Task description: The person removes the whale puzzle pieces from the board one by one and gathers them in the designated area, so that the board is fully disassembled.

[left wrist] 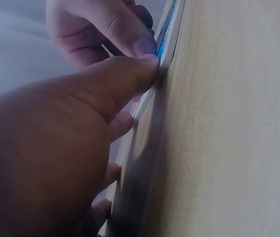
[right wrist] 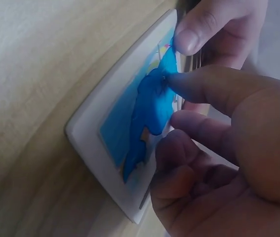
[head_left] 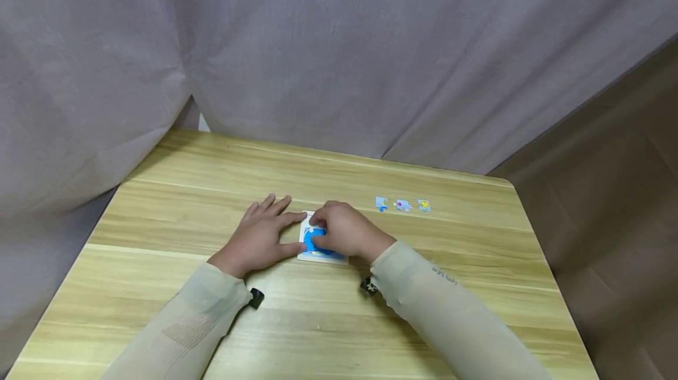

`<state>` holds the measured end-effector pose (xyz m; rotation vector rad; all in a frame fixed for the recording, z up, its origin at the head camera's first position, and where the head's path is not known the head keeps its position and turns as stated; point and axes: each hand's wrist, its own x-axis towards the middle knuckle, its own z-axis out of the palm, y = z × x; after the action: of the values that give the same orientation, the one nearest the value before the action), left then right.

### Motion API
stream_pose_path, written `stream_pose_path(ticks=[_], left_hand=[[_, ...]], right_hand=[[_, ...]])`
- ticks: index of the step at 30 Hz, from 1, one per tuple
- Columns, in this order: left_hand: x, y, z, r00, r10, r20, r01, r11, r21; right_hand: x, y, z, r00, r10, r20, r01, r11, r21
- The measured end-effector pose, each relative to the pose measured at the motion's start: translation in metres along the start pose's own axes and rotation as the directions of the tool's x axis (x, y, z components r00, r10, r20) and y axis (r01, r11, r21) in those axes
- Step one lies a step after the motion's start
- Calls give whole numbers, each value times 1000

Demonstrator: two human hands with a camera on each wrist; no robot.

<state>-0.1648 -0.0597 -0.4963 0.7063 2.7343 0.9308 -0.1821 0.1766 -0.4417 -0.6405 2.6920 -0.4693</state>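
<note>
A small jigsaw board (head_left: 323,259) with a pale frame and a blue picture lies on the table between both hands. My left hand (head_left: 258,237) rests at its left side with fingers spread, thumb and index fingertips at the frame. My right hand (head_left: 346,228) is over the board's right half, its other fingers curled in. In the right wrist view, the thumb touches a blue puzzle piece (right wrist: 152,111) on the board, and the index fingertip is close beside its edge. The right hand hides part of the picture in the head view.
Three loose puzzle pieces lie in a row to the right of the board: a blue and white one (head_left: 381,203), one with a pink mark (head_left: 403,206) and one with a yellow figure (head_left: 424,205). Grey curtains (head_left: 328,62) hang behind the wooden table (head_left: 296,339).
</note>
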Motion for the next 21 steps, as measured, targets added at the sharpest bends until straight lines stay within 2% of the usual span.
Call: stream_pose_path(ticks=[9,14,21], left_hand=[[1,0,0,1000,1,-4,-1,1000,-4],[1,-1,1,1000,2,-4,-2,1000,2],[1,-2,2,1000,1,-3,-1,1000,4]], right_hand=[[-1,-9,-2,999,32,29,-31,999,-38],[-1,-9,0,998,64,28,-63,998,-6],[-5,-4,7,1000,6,-23,-4,998,62]])
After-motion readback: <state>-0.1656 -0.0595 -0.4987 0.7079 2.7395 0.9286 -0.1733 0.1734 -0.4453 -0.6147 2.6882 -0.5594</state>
